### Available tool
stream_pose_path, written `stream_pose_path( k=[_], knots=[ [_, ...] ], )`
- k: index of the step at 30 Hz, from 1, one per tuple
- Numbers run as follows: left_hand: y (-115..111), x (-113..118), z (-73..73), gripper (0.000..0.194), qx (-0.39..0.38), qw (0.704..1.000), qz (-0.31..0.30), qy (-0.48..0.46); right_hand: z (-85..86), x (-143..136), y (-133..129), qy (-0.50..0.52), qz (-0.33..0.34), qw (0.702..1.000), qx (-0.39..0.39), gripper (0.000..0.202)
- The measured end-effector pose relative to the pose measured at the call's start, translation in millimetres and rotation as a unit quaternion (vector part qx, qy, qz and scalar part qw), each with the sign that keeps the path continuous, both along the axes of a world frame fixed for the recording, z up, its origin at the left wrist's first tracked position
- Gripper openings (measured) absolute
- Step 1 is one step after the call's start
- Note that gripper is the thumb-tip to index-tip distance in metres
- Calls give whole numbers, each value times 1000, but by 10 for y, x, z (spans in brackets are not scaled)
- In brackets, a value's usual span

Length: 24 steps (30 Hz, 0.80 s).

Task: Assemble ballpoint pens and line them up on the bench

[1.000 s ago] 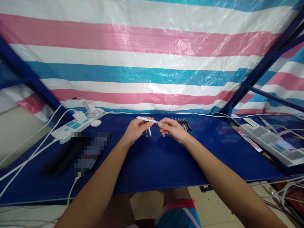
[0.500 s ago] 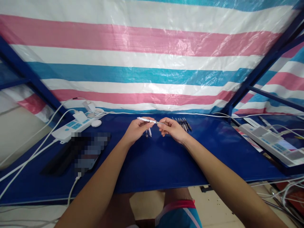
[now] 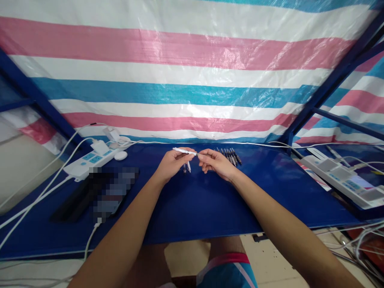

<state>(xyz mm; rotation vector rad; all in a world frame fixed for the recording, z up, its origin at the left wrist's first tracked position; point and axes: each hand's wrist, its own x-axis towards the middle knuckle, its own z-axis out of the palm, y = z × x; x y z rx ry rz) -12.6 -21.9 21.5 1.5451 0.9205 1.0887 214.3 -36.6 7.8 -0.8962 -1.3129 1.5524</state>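
A white pen barrel (image 3: 182, 151) is pinched in my left hand (image 3: 171, 165), lying almost level above the blue table. My right hand (image 3: 216, 163) closes its thumb and fingers on a thin pen refill (image 3: 197, 154) at the barrel's right end. Only a short dark length of the refill shows between barrel and fingertips. Below and behind my left fingers, a couple of pens (image 3: 188, 167) lie on the table, partly covered. Just beyond my right hand is a row of several dark and clear pens (image 3: 233, 156).
On the left are a white power strip (image 3: 90, 162) with plugs, a round white disc (image 3: 120, 155) and a blurred-out phone (image 3: 115, 196) on a cable. Another power strip (image 3: 345, 180) sits at the right. Striped sheeting (image 3: 192, 94) hangs behind the blue table (image 3: 204, 212).
The gap between my right fingertips and the barrel has shrunk slightly, and less of the refill shows. My left hand keeps its grip on the barrel.
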Motion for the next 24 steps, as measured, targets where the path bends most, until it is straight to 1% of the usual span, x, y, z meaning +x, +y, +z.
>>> stream_pose_path(
  k=[3,5,9,12,15,18,20,24],
  knots=[
    [0,-4,-1,46,-3,1000,-2,0,-7,10,-4,-11,-10,1000,23,46],
    [0,-7,0,46,-6,1000,-3,3,-23,13,4,-16,-7,1000,24,43],
    [6,-15,-2,43,0,1000,-4,7,-57,-2,16,-27,27,999,14,50],
    [19,-18,-17,45,-5,1000,-8,1,-64,-25,8,-29,49,998,0,56],
    [32,-15,-32,47,-6,1000,-9,-19,-55,-43,-14,-39,63,997,-9,58],
    [36,-6,-27,56,-14,999,-6,-32,-53,-57,-31,-44,77,996,-10,56],
    [34,-1,-17,65,-24,999,-6,-38,-65,-62,-30,-37,74,996,-12,54],
    [33,-2,-16,90,-42,997,-3,-64,-109,-59,-1,-27,69,997,-26,52]
  ],
)
